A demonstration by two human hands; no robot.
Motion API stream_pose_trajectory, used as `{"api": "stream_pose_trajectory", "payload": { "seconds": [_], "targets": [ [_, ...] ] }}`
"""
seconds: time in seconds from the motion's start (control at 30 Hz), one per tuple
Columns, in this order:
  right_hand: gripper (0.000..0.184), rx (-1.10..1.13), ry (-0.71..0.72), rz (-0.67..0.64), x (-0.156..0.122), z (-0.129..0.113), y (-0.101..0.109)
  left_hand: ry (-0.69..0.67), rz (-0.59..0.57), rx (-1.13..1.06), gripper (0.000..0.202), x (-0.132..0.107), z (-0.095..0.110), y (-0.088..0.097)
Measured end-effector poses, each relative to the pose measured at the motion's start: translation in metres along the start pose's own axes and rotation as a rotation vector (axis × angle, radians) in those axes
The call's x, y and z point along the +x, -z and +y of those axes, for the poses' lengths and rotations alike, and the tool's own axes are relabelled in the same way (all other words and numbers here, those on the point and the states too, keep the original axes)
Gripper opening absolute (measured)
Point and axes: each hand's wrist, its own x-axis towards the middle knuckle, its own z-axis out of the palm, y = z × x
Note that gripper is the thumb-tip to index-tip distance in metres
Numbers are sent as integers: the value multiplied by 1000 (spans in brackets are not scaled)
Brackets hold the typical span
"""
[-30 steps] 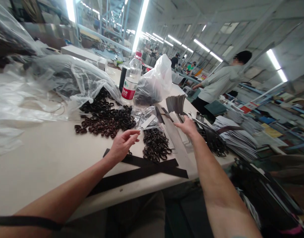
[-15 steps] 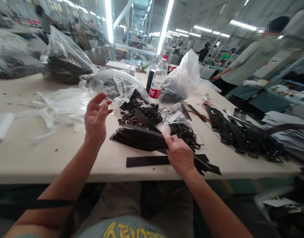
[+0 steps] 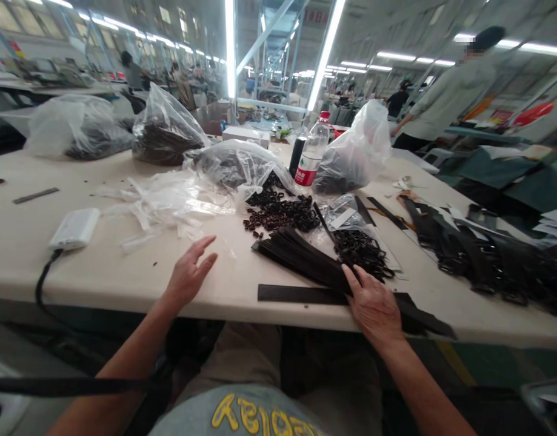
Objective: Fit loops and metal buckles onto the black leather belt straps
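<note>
Bundle of strips [image 3: 300,254]: dark, fanned a little, lying slantwise on the table [image 3: 123,272], far end toward the middle of the top, near end under the right hand.
Right hand [image 3: 373,306]: palm down on the near end of the bundle, at the front edge of the table; touching it from above.
Right hand, state: flat, fingers [image 3: 351,275] stretched forward and close together, pressing on the strips; thumb side not clear enough to tell whether it tucks beneath.
Right arm: bare, reaching up from the lower right, wrist just past the table edge.
Flat strip [image 3: 291,293]: single dark band lying along the front edge, partly under the bundle and the right hand.
Left hand [image 3: 190,275]: well apart from the bundle, to its left, over bare tabletop near the front edge.
Left hand, state: spread, fingers [image 3: 205,245] apart and slightly lifted, holding nothing; contact with the top cannot be told.
Left arm: bare, coming in from the lower left, forearm crossing the table edge.
Heap of rings [image 3: 282,213]: small brown ones, just beyond the far end of the bundle.
Heap of loops [image 3: 362,251]: black, just right of the bundle, beyond the right hand.
Bottle [image 3: 311,158]: upright, red label, behind the rings.
Clear bag [image 3: 237,162]: slumped left of the bottle, dark contents.
White box [image 3: 76,228]: far left, with a dark cable [image 3: 42,281] hanging over the edge.
Pile of belts [image 3: 478,254]: along the right end of the table.
Person [image 3: 446,97]: standing at the back right, turned away.
</note>
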Motion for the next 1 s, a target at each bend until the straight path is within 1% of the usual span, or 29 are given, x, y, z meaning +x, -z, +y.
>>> {"api": "stream_pose_trajectory", "payload": {
  "seconds": [0.07,0.13,0.17,0.2,0.27,0.37,0.4,0.47,0.53,0.6,0.67,0.73,0.8,0.87,0.93,0.97,1.0],
  "targets": [
    [48,100,34,-19,-11,6,-13,-131,-235,246,58,-2,1,-5],
    [49,197,35,-31,-16,11,-18,-221,-451,413,62,-2,-2,-10],
    [47,243,27,-37,-16,13,-16,-240,-535,474,64,0,-7,-11],
    [44,286,10,-44,-14,13,-14,-243,-586,529,66,2,-14,-10],
    [37,362,-53,-73,-8,13,-7,-230,-621,615,71,12,-31,-4],
    [27,404,-180,-119,8,7,-2,-151,-555,707,77,33,-55,6],
    [25,401,-212,-120,14,3,-2,-123,-533,733,79,39,-59,8],
    [22,397,-246,-114,26,-3,-3,-74,-512,778,83,44,-59,7],
    [19,409,-251,-114,35,-9,-5,-61,-532,807,87,38,-52,3],
    [18,431,-242,-115,40,-14,-6,-113,-585,804,87,27,-45,1],
    [18,458,-238,-114,42,-15,-7,-186,-622,778,83,16,-42,2],
    [17,494,-245,-106,42,-14,-7,-238,-611,730,74,10,-42,7],
    [16,537,-255,-92,42,-13,-8,-270,-523,656,68,9,-41,10],
    [15,574,-264,-76,42,-11,-10,-284,-372,550,62,10,-33,7],
    [18,600,-271,-60,43,-9,-14,-270,-234,419,56,10,-18,-5],
    [19,611,-271,-53,44,-9,-16,-250,-196,347,52,9,-8,-14],
    [20,621,-268,-48,44,-8,-17,-229,-184,269,50,8,2,-24]
  ]
}}
